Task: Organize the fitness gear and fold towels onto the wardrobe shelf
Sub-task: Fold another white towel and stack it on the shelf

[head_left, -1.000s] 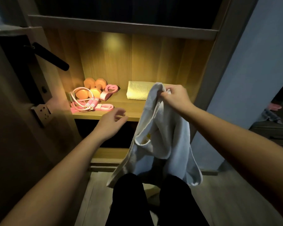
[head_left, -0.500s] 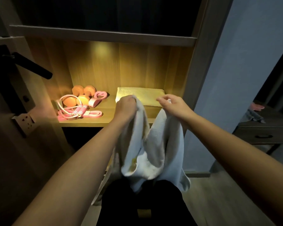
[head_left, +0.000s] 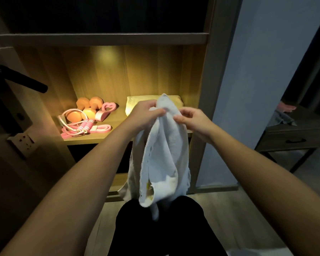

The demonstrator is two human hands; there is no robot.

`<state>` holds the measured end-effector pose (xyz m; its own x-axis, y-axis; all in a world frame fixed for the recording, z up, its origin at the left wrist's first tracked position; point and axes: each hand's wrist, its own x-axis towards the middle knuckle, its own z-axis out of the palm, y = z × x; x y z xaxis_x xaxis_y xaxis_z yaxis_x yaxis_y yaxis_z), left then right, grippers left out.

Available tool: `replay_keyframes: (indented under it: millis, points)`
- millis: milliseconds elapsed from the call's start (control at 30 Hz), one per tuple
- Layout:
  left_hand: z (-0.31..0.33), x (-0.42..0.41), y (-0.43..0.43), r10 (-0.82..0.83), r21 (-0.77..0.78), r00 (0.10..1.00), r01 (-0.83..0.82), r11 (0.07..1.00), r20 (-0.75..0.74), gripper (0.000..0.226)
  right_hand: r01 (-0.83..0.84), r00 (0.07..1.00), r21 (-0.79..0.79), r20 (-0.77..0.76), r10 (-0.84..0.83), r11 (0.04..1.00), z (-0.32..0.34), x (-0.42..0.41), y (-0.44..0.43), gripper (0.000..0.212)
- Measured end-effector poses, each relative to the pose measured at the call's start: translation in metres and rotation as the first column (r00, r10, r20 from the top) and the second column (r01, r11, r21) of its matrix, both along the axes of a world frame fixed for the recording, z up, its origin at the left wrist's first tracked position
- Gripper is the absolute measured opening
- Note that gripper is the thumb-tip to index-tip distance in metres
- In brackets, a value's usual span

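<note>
A white towel (head_left: 163, 156) hangs in loose folds in front of the lit wardrobe shelf (head_left: 118, 124). My left hand (head_left: 146, 113) grips its top edge, and my right hand (head_left: 192, 120) pinches the same edge just to the right. Behind them a folded yellowish towel (head_left: 135, 103) lies on the shelf's right half, partly hidden by my hands. On the shelf's left half lie orange dumbbells (head_left: 89, 108), a pink jump rope (head_left: 76, 126), a pink heart-shaped grip (head_left: 106, 110) and a pink band (head_left: 102, 128).
An open door with a black handle (head_left: 22, 81) stands close at the left. The wardrobe's side panel (head_left: 205, 89) and a grey wall bound the right. A dark side table (head_left: 294, 137) stands further right. My dark-clothed legs (head_left: 161, 228) are below the towel.
My left hand came off the shelf edge and took hold of the towel's top. Both hands have since drawn close together and risen a little, bunching the towel between them.
</note>
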<state>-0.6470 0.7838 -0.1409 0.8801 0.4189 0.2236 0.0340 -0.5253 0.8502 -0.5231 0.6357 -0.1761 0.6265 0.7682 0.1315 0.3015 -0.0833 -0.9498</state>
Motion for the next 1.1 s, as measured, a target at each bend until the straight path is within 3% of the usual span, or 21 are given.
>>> replay_keyframes:
  millis: [133,367,500,633,700,833,967,1033,1100]
  points:
    - [0.002,-0.005,0.006,0.069,-0.094,0.994,-0.061,0.994,0.088,0.016,-0.054,0.994,-0.053,-0.097,0.049,0.997,-0.039,0.003,-0.005,0.032]
    - [0.0,-0.011,0.016,0.228,-0.224,0.955,-0.183,0.957,0.191,0.011,-0.11,0.976,-0.493,0.109,0.186,0.863,-0.1,0.018,-0.013,0.038]
    - [-0.005,-0.012,0.022,0.304,-0.298,0.929,-0.235,0.925,0.212,0.022,-0.038,0.959,-0.665,0.185,0.214,0.746,-0.132,0.022,-0.026,0.027]
    - [-0.009,-0.013,0.027,0.367,-0.356,0.904,-0.277,0.892,0.218,0.01,0.053,0.924,-0.736,0.292,0.246,0.675,-0.16,0.024,-0.046,0.006]
    - [-0.012,-0.013,0.028,0.385,-0.365,0.897,-0.291,0.884,0.217,0.013,0.118,0.884,-0.738,0.382,0.268,0.665,-0.17,0.022,-0.051,0.014]
    - [-0.014,-0.012,0.036,0.438,-0.395,0.871,-0.33,0.857,0.221,0.009,0.122,0.912,-0.717,0.354,0.207,0.686,-0.191,0.023,-0.067,0.011]
    - [-0.015,-0.011,0.044,0.418,-0.4,0.873,-0.3,0.866,0.25,0.009,0.281,0.926,-0.714,0.378,0.014,0.642,-0.213,0.035,-0.097,0.023]
    - [-0.017,-0.009,0.043,0.412,-0.385,0.875,-0.299,0.873,0.255,0.009,0.355,0.924,-0.722,0.368,-0.105,0.594,-0.221,0.038,-0.105,0.029]
    - [-0.02,-0.007,0.044,0.44,-0.429,0.854,-0.3,0.852,0.277,0.008,0.387,0.922,-0.765,0.338,-0.19,0.516,-0.228,0.039,-0.112,0.019]
